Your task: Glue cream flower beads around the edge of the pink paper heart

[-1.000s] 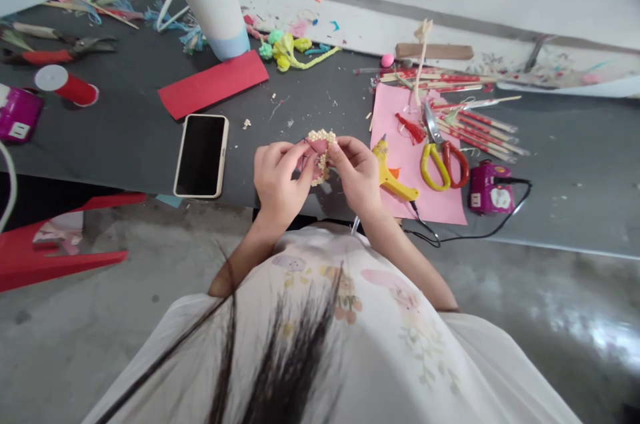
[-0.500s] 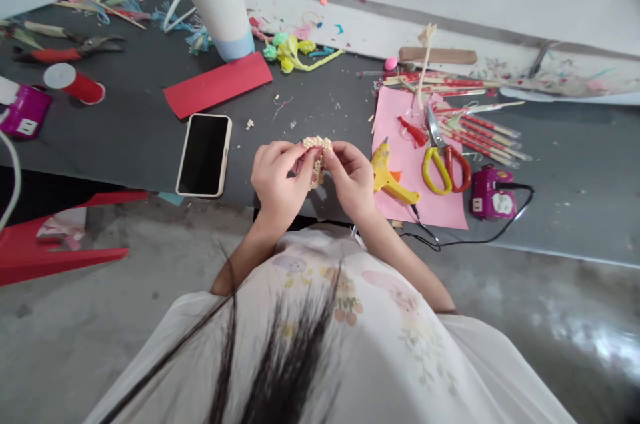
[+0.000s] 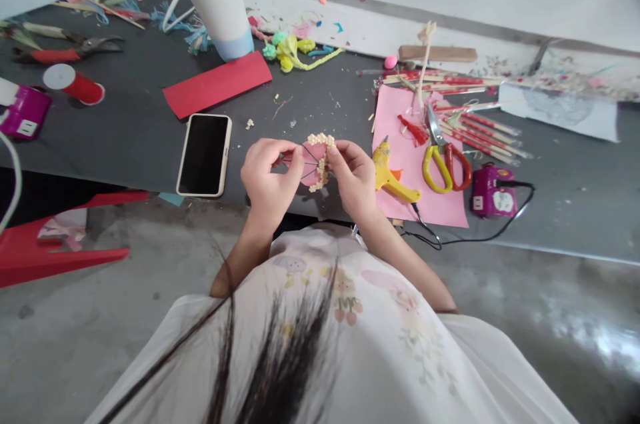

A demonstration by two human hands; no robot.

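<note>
Between my two hands is a small pink round craft piece (image 3: 311, 157) with thin dark lines across it and a bumpy cream trim (image 3: 321, 139) along its upper and right edge. My left hand (image 3: 273, 174) pinches its left side between thumb and fingers, where the dark lines run together. My right hand (image 3: 354, 174) grips the trimmed right edge with thumb and fingers. The fingers cover part of both sides. A yellow glue gun (image 3: 393, 177) lies beside my right hand on pink paper (image 3: 450, 209). Left of my left hand is a phone (image 3: 204, 155).
Scissors (image 3: 437, 167), a red tassel (image 3: 414, 131) and wrapped sticks (image 3: 483, 134) lie at right. A purple box (image 3: 494, 191) trails a cord. Behind stand red card (image 3: 219, 85) and a bottle (image 3: 220, 11). Pliers (image 3: 75, 51) and a thread spool (image 3: 75, 84) are left.
My left hand has shifted slightly left, and the pink face with its dark lines now shows. A white sheet with a grey drawing has come down onto the table at the right.
</note>
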